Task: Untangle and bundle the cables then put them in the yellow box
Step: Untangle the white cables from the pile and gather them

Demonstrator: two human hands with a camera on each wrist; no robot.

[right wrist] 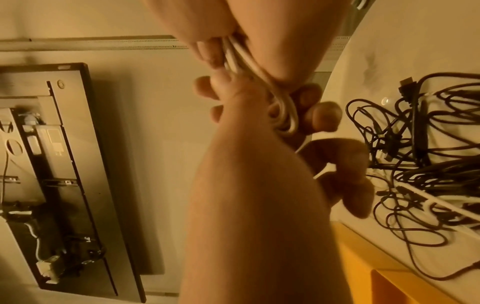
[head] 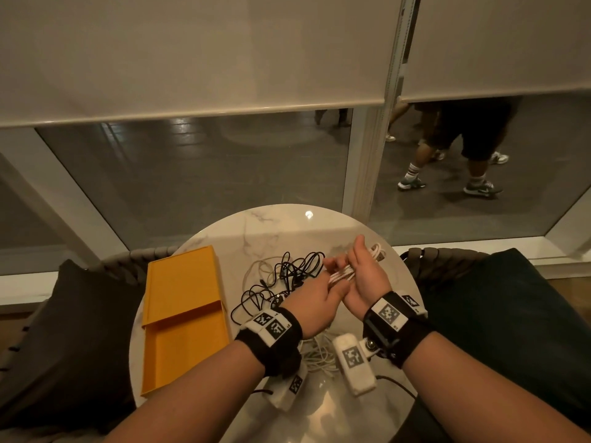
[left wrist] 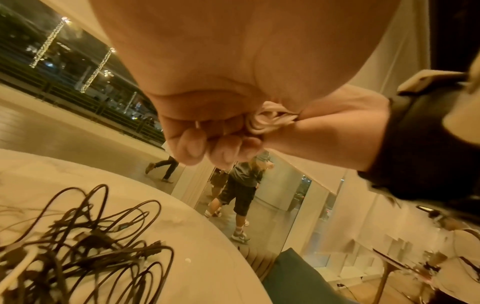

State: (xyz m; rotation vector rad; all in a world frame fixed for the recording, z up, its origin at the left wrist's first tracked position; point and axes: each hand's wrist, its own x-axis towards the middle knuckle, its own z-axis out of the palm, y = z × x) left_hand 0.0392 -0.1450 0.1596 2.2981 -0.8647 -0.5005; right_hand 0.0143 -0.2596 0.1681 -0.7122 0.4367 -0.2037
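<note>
Right hand [head: 367, 276], fingers curled, grips the folded white cable [head: 343, 273] above the counter [head: 278, 225], apparently to keep its loops together. Left hand [head: 315, 298] pinches the same bundle at its 8 o'clock end, probably to wrap it. Tangled black cables [head: 287, 276] lie at 9 o'clock of the hands; yellow box [head: 182, 314] beyond, open, holding nothing.

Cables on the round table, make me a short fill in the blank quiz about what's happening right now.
Both hands hold a coiled ____ cable.
The tangled pile on the table is mostly ____ cables.
The yellow box lies to the ____ of the pile.
The yellow box holds ____ cables.

Answers: white; black; left; no
</note>
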